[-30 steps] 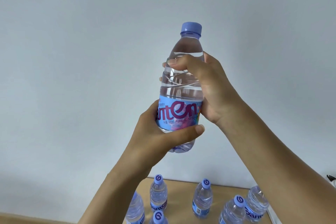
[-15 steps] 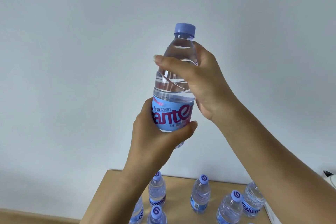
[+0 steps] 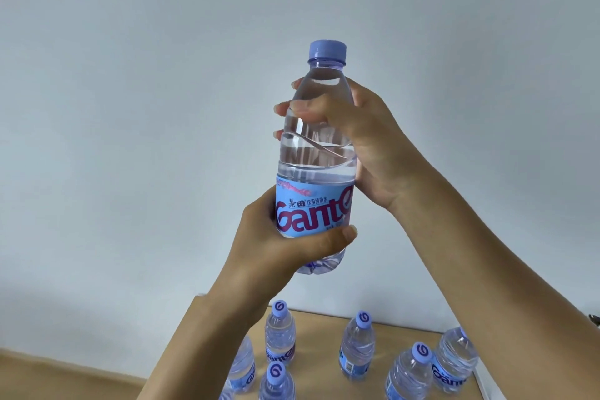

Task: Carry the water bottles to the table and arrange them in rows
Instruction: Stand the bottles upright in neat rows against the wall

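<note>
Fingers point(image 3: 293, 107) of the right hand point(image 3: 367, 140) are curled round the clear shoulder of a full, transparent plastic water bottle with a lilac screw cap and a blue "Gante" label point(image 3: 316, 153), the thumb being hidden behind it. The left hand point(image 3: 276, 247) is wrapped round the bottle's lower body, its thumb point(image 3: 331, 237) pressed across the bottom edge of the label. The bottle is held upright, high in front of a pale grey wall point(image 3: 130, 107) and well above the light wooden table point(image 3: 321, 351).

On that table, below the held bottle, six more small clear bottles with lilac caps point(image 3: 280, 338) stand upright, loosely spaced in what look like two rough rows.

Several risks can be judged from here. The smooth, ribbed plastic could slip if either grip were loosened before the base is supported. As the bottle is lowered, the standing bottles could be knocked by the forearms, which cross directly above them; one toppled bottle could roll into its neighbours. The spot nearest the left forearm is partly hidden, so a misjudged gap there could spoil the row.
</note>
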Demonstrator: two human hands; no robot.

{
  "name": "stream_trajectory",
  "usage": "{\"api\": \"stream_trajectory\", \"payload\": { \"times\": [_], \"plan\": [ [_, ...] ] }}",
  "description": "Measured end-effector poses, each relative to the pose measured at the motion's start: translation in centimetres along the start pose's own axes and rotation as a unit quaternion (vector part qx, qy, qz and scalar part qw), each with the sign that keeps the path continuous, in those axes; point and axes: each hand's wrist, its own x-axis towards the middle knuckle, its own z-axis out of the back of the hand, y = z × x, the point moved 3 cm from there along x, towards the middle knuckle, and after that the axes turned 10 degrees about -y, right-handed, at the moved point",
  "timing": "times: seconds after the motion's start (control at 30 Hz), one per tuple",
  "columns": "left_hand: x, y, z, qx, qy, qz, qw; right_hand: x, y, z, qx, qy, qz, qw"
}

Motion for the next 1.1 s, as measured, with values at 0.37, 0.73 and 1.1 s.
{"api": "stream_trajectory", "payload": {
  "times": [0.37, 0.73, 1.1],
  "plan": [
    [0.5, 1.9, -0.1, 0.006, -0.063, 0.016, 0.998, -0.2, -1.0, 1.2, -0.18, -0.081, 0.032, 0.98],
    [0.0, 5.9, 0.3, 0.045, -0.091, 0.045, 0.994, -0.1, -5.5, 1.8, -0.128, -0.049, -0.001, 0.991],
    [1.7, 11.9, 8.6, 0.077, -0.096, 0.08, 0.989, 1.9, -12.9, -4.1, -0.159, -0.035, -0.03, 0.986]
  ]
}}
